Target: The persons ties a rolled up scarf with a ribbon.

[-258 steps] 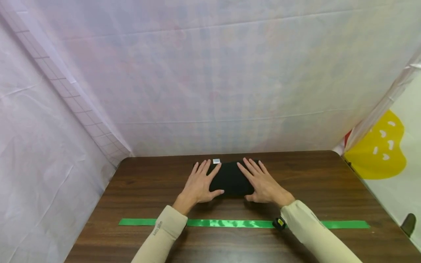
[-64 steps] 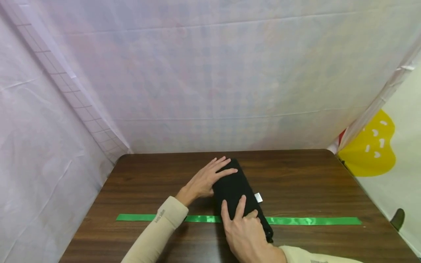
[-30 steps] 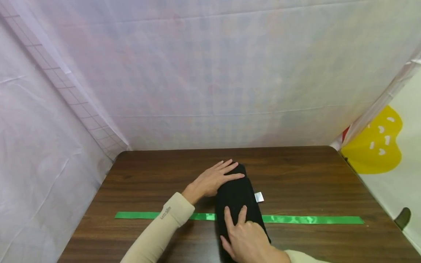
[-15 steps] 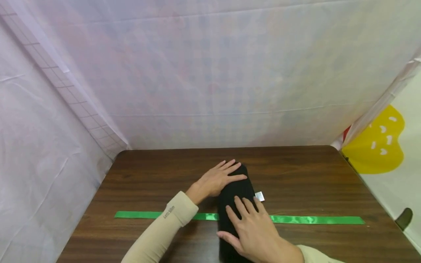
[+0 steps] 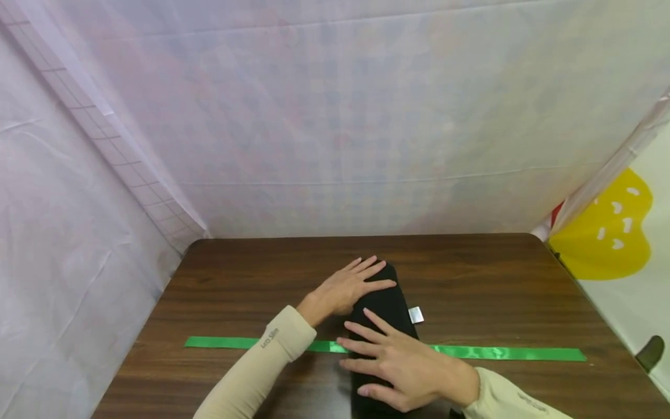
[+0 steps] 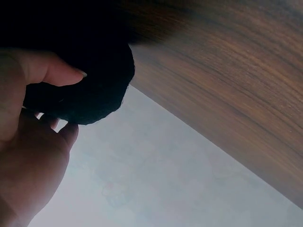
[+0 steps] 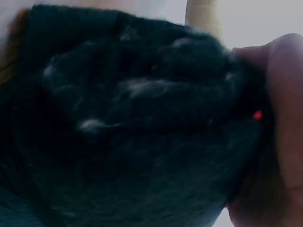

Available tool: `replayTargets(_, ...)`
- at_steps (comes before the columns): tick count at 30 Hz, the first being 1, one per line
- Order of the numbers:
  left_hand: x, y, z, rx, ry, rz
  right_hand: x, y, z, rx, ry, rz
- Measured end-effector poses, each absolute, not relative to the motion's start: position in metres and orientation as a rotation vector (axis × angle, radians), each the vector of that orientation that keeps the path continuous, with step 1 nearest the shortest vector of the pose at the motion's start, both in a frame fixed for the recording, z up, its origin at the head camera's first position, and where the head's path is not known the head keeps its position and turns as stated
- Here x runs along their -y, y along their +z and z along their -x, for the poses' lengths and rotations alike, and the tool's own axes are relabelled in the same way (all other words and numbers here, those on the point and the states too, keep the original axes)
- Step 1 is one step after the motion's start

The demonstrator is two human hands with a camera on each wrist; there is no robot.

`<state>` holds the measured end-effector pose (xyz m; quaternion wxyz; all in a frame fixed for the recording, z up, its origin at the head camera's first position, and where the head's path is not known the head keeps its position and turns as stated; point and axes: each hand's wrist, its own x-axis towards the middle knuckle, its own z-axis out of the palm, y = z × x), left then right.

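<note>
Both hands flat, fingers spread: L hand [image 5: 342, 288] + R hand [image 5: 403, 366] pressing black cloth [image 5: 386, 305].

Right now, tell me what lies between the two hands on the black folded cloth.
In the head view, only a bare stretch of the black folded cloth separates the left hand from the right hand; its white tag pokes out beside it.

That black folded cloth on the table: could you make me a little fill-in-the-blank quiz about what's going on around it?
1. The black folded cloth lies across a strip of ____ tape.
2. The right hand rests ____ on the cloth's near end.
3. The small white tag sticks out from the cloth's ____ side.
4. The left hand touches the cloth's ____ end.

Missing words: green; flat; right; far
</note>
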<state>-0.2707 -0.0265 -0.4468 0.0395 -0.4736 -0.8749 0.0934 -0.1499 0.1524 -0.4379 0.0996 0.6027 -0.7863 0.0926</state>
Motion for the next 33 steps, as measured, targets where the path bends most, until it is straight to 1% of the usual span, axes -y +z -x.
replayTargets(8, 0.027, -0.447, 0.271, 2.716, 0.265, 1.459, -0.158, -0.448, 0.156, 2.227, 0.312, -1.801)
replayTargets(15, 0.029, -0.449, 0.271, 2.72, 0.228, 1.461, -0.158, -0.463, 0.157, 2.142, 0.351, -1.765)
replayTargets(20, 0.03, -0.451, 0.27, 2.712, 0.214, 1.454, -0.157, -0.475, 0.157, 2.128, 0.382, -1.752)
replayTargets(33, 0.029, -0.458, 0.268, 2.685, 0.211, 1.441, -0.153, -0.491, 0.157, 2.114, 0.44, -1.722)
